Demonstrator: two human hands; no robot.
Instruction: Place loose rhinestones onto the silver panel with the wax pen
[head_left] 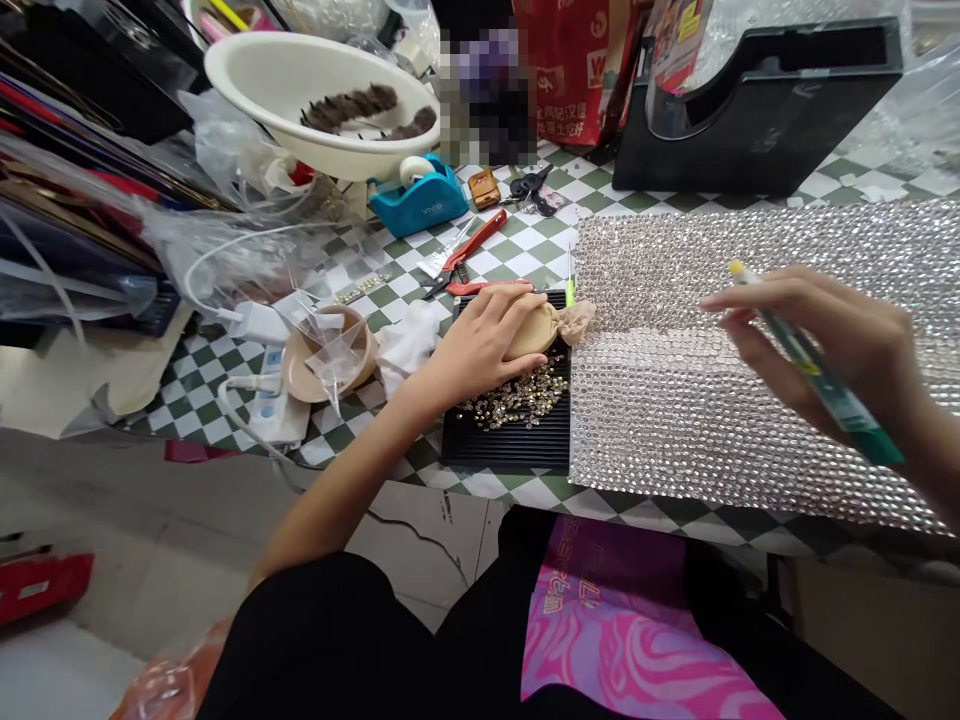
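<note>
My left hand point(487, 340) is closed around a beige, rounded, cloth-like pad point(534, 328) with a gathered, knotted end. It rests over a black ridged tray point(510, 455), where loose rhinestones point(517, 400) lie in a scattered heap. In my right hand point(847, 350) is a green pen-like stick point(821, 385) with a yellow tip, pointing up and left. That hand is above a sheet of rhinestones point(675, 420), which covers the right side of the table. Its fingers are pinched round the stick, and the tip is apart from the pad.
Red-handled pliers point(476, 240) lie behind the tray, near a blue tape dispenser point(424, 200). A white bowl point(247, 85) stands at the back left, and a black tape dispenser point(720, 150) at the back right. Left are a beige bowl point(300, 370), a power strip point(277, 405) and cables.
</note>
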